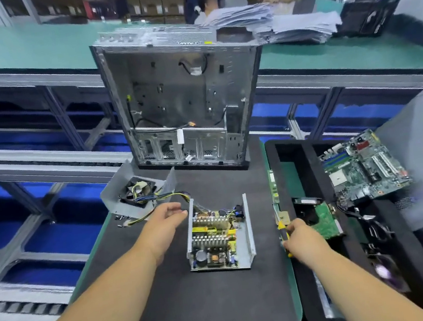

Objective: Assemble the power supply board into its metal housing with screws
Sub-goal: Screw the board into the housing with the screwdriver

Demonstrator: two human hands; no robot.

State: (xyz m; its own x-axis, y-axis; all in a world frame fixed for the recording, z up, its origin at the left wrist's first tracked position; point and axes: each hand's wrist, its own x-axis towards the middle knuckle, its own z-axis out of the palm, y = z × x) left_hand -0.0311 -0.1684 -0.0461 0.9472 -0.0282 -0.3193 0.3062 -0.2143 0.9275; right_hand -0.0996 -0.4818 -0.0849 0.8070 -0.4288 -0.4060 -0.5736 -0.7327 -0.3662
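Step in hand, by judgement: fetching the driver; board seated in housing, screws not yet driven.

Power supply board with yellow transformers and finned heat sinks [215,239] lying inside open U-shaped grey metal housing [248,238], centre of frame, on black foam mat [215,299]. No screw heads discernible on board (too small to tell).

Left hand [165,217], centre-left: fingers loosely extended, fairly open, tips at upper-left wall of housing beside bundle of yellow and black wires [172,196]. Contact with wall or wires: cannot tell. Nothing gripped.

Right hand [302,239], centre-right, at edge of mat: fingers curled round yellow-and-black-handled screwdriver [282,228], handle showing above and below fist. Tip not visible.

Small dark screws [122,219] scattered on mat, left of centre, just below grey metal cover with black fan [137,192].

Next move calls for: picking one screw from scatter, seating it at a board corner hole, bringing driver upright over it, steadying housing with free hand. Risk: wires trapped under board edge.

Elsewhere: empty grey steel computer case [182,97] upright at upper centre; green motherboard [364,166] in black foam tray [296,150], right.
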